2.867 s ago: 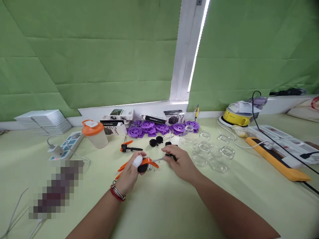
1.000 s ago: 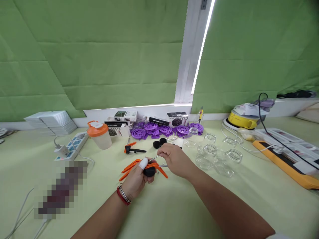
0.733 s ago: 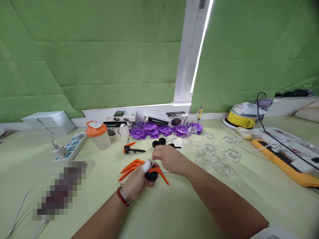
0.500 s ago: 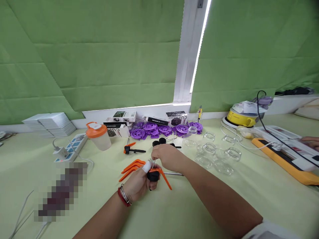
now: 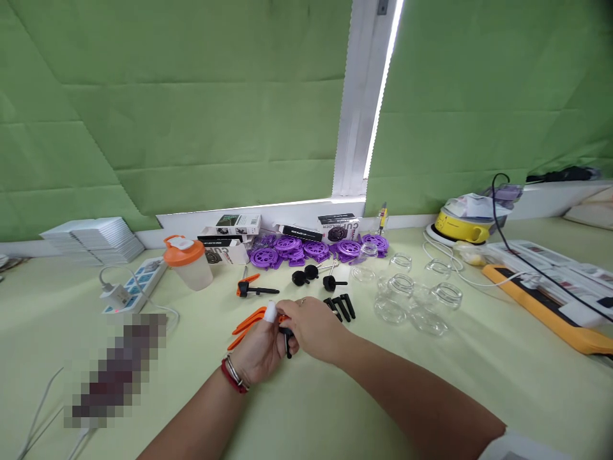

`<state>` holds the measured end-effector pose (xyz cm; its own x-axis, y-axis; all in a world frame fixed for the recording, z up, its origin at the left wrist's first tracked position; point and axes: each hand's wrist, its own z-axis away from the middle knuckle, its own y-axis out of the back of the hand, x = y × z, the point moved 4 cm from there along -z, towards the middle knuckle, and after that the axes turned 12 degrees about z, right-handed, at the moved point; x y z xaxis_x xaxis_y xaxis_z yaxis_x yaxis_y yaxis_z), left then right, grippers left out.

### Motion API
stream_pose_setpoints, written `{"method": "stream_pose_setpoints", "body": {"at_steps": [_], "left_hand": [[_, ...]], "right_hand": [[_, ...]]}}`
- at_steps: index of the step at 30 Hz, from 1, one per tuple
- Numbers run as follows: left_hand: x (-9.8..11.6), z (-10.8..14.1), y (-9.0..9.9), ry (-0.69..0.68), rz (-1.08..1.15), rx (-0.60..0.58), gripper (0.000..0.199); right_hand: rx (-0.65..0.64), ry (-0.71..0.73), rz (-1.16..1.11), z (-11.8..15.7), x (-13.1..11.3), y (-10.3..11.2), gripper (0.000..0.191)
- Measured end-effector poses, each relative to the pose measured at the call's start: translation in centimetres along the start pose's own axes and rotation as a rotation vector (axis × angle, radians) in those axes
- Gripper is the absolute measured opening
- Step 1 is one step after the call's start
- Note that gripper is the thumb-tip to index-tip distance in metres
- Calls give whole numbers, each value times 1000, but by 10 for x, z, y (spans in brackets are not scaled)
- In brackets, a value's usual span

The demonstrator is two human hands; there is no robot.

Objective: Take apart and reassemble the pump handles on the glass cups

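Note:
My left hand (image 5: 263,352), a white wrap on its thumb, is closed around a black plastic part (image 5: 286,332) with a thin rod below it. My right hand (image 5: 311,327) is closed over the same part, its fingers at an orange lever (image 5: 282,318) mostly hidden by both hands. Left of them lie loose orange levers (image 5: 248,319). Behind is a black piece with an orange lever attached (image 5: 258,291). Black round knobs with metal rods (image 5: 329,282) lie beyond my right hand, and several black pegs (image 5: 345,306) rest just past its wrist.
Purple openwork discs (image 5: 313,250) and printed boxes (image 5: 230,254) line the back. Clear glass jars (image 5: 402,294) stand right of centre. An orange-lidded shaker (image 5: 189,265) and a power strip (image 5: 148,278) are at left. A yellow pot (image 5: 462,227) and a yellow-orange device (image 5: 536,313) are at right.
My right hand has come down and nearer, now covering the black part and orange lever. The pegs and knobs behind it have come into view. The held part has turned.

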<state>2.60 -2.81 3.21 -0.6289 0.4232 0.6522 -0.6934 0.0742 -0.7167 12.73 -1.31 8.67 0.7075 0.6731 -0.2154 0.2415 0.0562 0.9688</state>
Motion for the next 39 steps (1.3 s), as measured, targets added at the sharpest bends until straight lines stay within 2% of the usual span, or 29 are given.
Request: {"method": "stream_pose_setpoints", "body": {"at_steps": [2,4,9,13,18,20,22,24,25,27,29,31,33,35,39], "left_hand": [[3,-1,2,-28,21,36,40],[4,-3,4,-50,32,43,38],[3,-1,3,-68,-39,-100,32],[6,3,5,-42,-203,-145,27],[19,7,5,-116,-484,-136,25],[22,7,4,-101,-549,-132,24],[23,7,2,-87,-583,-126,23],[26,7,2,-110,-579,-93,23],[27,7,3,-132,-558,-68,23],[29,5,6,-164,-490,-4,25],[29,1,12,-182,-425,66,28],[30,-3,19,-205,-394,130,29],[30,-6,23,-228,-376,164,30],[29,-7,25,-233,-365,165,31],[27,-8,25,-231,-361,148,29]], "right_hand": [[17,112,-36,7,-3,-3,46],[16,164,-66,11,0,-5,59],[15,156,-246,9,15,-4,65],[-32,170,-316,5,20,4,63],[-43,311,-224,-2,12,15,60],[-30,383,-168,-7,8,17,57],[24,449,-109,-10,6,18,53],[163,463,-79,-11,8,17,46],[260,429,-85,-9,11,16,40],[442,256,-136,-1,24,10,26],[489,8,-196,9,40,-4,18],[351,-176,-215,17,52,-25,16],[185,-249,-198,22,58,-43,15],[84,-254,-178,24,59,-54,14],[19,-243,-135,20,53,-63,12]]}}
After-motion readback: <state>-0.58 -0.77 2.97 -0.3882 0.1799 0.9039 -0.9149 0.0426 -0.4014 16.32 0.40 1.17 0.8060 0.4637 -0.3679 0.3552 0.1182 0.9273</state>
